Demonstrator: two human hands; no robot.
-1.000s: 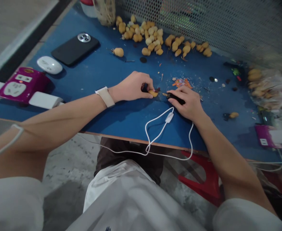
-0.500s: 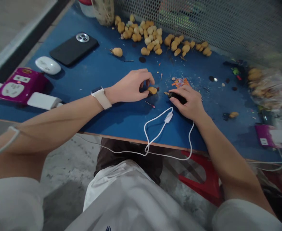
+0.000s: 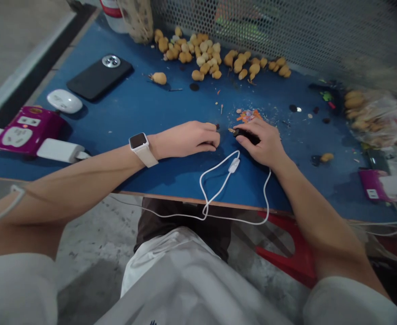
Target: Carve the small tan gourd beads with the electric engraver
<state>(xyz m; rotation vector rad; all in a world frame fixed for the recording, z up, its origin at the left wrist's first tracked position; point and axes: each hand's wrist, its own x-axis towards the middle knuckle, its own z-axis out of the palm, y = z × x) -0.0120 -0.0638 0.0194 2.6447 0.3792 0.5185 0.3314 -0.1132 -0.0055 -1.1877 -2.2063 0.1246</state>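
Note:
My left hand (image 3: 191,137) lies on the blue table (image 3: 151,113) with its fingers curled under; whatever is inside them is hidden. A pale watch (image 3: 140,145) is on that wrist. Just to the right, my right hand (image 3: 264,143) grips a small black tool (image 3: 244,133) whose tip points at the left fingers. A white cord (image 3: 215,174) with an inline switch (image 3: 233,165) runs from the tool over the table's front edge. Orange scraps (image 3: 247,115) lie just beyond both hands.
A pile of small yellow gourds (image 3: 205,56) lies at the back by a wire mesh (image 3: 286,31), one gourd (image 3: 159,78) apart. A black phone (image 3: 99,77), white oval device (image 3: 64,100) and purple power strip (image 3: 22,134) sit left. A bag of gourds (image 3: 371,117) is right.
My left hand has drawn back toward me and closed over the spot where the small yellow gourd lay; that gourd is no longer visible. The right hand has stayed on the black tool.

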